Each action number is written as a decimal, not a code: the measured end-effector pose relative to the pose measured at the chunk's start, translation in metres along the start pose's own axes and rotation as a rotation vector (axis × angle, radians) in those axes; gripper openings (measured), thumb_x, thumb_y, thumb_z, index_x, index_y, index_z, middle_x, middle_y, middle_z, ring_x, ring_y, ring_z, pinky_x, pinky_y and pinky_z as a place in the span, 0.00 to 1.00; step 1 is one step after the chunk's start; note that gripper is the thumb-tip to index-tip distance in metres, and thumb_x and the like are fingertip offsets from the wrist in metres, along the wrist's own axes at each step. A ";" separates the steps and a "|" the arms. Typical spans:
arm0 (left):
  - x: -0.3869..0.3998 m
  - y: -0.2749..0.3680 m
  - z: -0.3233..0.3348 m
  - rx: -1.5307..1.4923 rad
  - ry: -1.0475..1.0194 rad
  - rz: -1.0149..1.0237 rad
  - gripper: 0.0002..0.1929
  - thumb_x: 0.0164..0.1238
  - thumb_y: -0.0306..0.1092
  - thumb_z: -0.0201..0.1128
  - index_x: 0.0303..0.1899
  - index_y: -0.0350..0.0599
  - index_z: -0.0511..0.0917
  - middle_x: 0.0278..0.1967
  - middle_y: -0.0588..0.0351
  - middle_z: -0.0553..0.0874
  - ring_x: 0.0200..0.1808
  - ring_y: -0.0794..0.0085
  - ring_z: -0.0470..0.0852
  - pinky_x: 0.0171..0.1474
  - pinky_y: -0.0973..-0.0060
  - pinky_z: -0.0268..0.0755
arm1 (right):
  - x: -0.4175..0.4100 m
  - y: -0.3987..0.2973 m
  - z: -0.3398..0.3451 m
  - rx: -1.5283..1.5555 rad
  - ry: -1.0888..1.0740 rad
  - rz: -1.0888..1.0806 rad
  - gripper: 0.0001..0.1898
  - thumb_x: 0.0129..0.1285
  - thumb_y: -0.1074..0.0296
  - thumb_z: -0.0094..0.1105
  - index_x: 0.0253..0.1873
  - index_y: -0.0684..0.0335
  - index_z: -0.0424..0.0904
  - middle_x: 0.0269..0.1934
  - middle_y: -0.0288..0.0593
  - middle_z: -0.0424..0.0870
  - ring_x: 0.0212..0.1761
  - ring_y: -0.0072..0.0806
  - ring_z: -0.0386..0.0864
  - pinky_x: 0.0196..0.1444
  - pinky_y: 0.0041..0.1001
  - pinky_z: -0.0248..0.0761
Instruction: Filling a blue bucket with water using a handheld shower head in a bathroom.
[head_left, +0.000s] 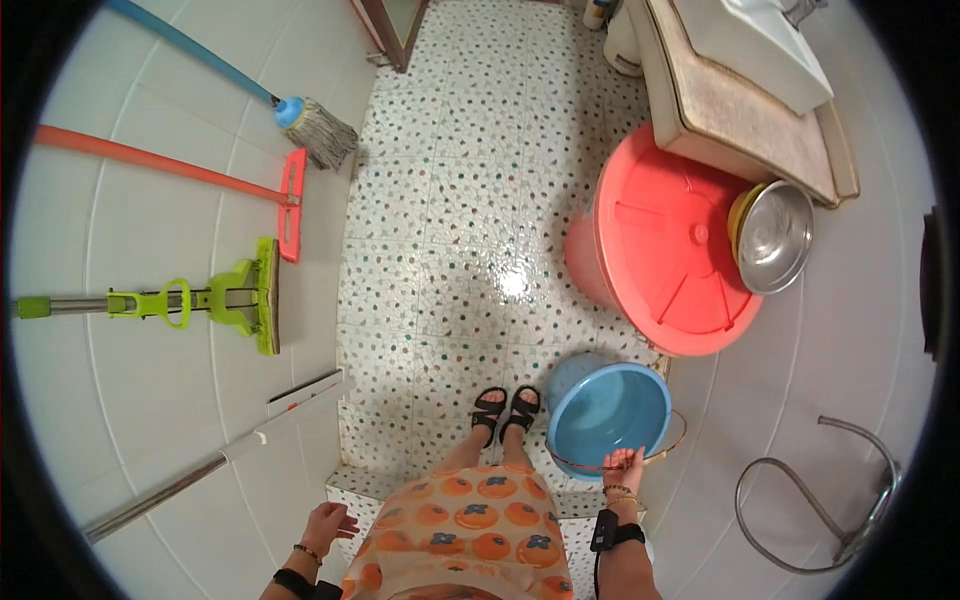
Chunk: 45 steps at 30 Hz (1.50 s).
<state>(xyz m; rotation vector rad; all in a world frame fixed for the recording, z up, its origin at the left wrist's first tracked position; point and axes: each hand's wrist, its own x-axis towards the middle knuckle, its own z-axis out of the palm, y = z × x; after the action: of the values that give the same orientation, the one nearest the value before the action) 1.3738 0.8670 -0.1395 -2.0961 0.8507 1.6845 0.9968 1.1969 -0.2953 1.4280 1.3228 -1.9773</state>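
A blue plastic bucket (570, 379) stands on the speckled tiled floor, just right of my sandalled feet. My right hand (624, 466) is at the bucket's near rim, its fingers curled around the thin wire handle, which hangs out over that side. Whether there is water inside the bucket I cannot tell for sure. My left hand (330, 523) hangs at the left of my persimmon-patterned garment, holding nothing, its fingers loosely bent and apart.
Beyond the bucket stands a large red lidded tub (652, 247) with metal and yellow bowls (776, 236), beside a sink counter (750, 120). A mop (322, 135), a red squeegee (291, 202) and a green sponge mop (266, 296) lean on the left wall. A shower hose (795, 487) hangs right.
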 end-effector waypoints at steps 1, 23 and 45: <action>-0.004 -0.005 -0.004 -0.025 0.017 -0.015 0.14 0.58 0.34 0.50 0.40 0.31 0.66 0.28 0.47 0.78 0.25 0.65 0.80 0.26 0.75 0.75 | 0.006 0.000 0.001 -0.005 -0.016 -0.008 0.17 0.56 0.51 0.50 0.19 0.52 0.64 0.16 0.30 0.70 0.19 0.23 0.68 0.26 0.28 0.64; -0.075 0.098 0.161 0.894 0.058 1.798 0.18 0.47 0.38 0.58 0.40 0.37 0.73 0.37 0.44 0.77 0.37 0.56 0.76 0.41 0.65 0.69 | -0.205 0.036 0.109 -2.398 -0.868 -0.432 0.18 0.51 0.52 0.45 0.36 0.58 0.78 0.28 0.48 0.79 0.30 0.39 0.77 0.35 0.32 0.69; 0.034 0.120 0.094 0.635 0.161 0.567 0.19 0.43 0.45 0.52 0.29 0.35 0.75 0.26 0.40 0.77 0.32 0.50 0.76 0.34 0.65 0.66 | -0.127 -0.178 0.116 -2.069 -0.455 -0.780 0.19 0.49 0.59 0.51 0.45 0.65 0.71 0.43 0.56 0.72 0.45 0.45 0.71 0.48 0.34 0.65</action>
<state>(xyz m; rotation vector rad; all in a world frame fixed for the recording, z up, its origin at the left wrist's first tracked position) 1.2304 0.8211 -0.1816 -1.6361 1.8754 1.2120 0.8583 1.1593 -0.0938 -0.5368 2.3308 -0.1554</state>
